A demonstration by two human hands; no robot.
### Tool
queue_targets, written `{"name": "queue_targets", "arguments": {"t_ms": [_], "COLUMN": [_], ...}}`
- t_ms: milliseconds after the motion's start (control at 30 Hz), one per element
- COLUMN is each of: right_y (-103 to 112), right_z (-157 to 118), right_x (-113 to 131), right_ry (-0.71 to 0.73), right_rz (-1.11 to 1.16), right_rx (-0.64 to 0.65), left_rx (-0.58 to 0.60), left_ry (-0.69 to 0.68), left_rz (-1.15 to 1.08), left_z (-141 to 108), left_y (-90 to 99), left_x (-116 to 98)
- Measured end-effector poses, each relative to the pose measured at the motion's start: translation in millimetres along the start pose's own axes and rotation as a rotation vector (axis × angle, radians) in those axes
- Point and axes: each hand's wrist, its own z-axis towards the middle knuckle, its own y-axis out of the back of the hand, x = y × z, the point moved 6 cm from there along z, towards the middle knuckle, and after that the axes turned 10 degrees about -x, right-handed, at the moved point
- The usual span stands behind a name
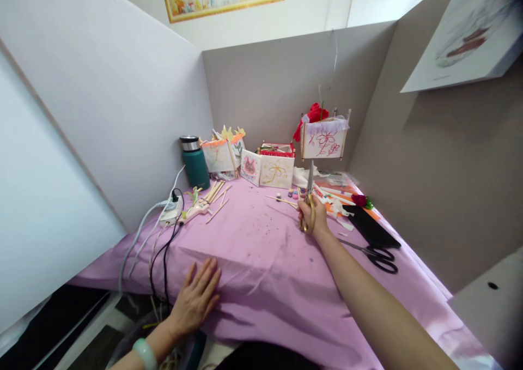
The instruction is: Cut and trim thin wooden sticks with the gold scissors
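Observation:
My right hand (315, 217) is closed around a pair of gold-handled scissors (310, 187), with the blades pointing up and away from me. Thin wooden sticks (281, 200) lie just left of that hand, beside small coloured pieces (293, 193). Flat on the front edge of the purple cloth (253, 239) rests my left hand (197, 291), fingers spread and holding nothing. Black-handled scissors (378, 255) lie right of my right forearm, near a black flat object (370, 225).
A green bottle (196, 168), decorated paper boxes (277, 171) and a hanging flower-drawn box (324, 141) stand or hang at the back. At left are a power strip (170, 211), cables, a glue gun (194, 212) and more sticks (218, 193). Grey panels (281, 97) enclose the table.

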Motion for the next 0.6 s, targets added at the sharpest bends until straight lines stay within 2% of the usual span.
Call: {"name": "queue_targets", "arguments": {"t_ms": [33, 100, 167, 267, 367, 433, 500, 600], "right_y": [0, -1, -3, -2, 6, 13, 20, 32], "right_z": [0, 0, -1, -1, 1, 5, 10, 17], "right_x": [0, 0, 1, 4, 13, 22, 32, 44], "right_ry": [-0.001, -0.004, -0.015, -0.037, -0.017, 0.018, 0.043, 0.046], "right_rz": [-0.002, -0.002, 0.006, 0.035, 0.05, 0.035, 0.025, 0.055], "right_rx": [-0.004, -0.013, -0.021, -0.046, -0.085, -0.088, -0.081, -0.103], "left_rx": [0.012, -0.024, -0.082, -0.141, -0.188, -0.178, -0.207, -0.407], "left_ry": [-0.037, 0.028, 0.122, 0.136, 0.076, 0.121, 0.252, 0.494], "left_rz": [-0.059, -0.181, -0.244, -0.266, -0.317, -0.417, -0.505, -0.518], "left_z": [-13, -27, -23, 8, 46, 66, 80, 91], "left_y": [2.7, 9.8, 12.4, 5.1, 3.7, 13.5, 33.8, 73.6], "left_x": [-11, -26, -37, -55, -64, -57, -40, -8]}}
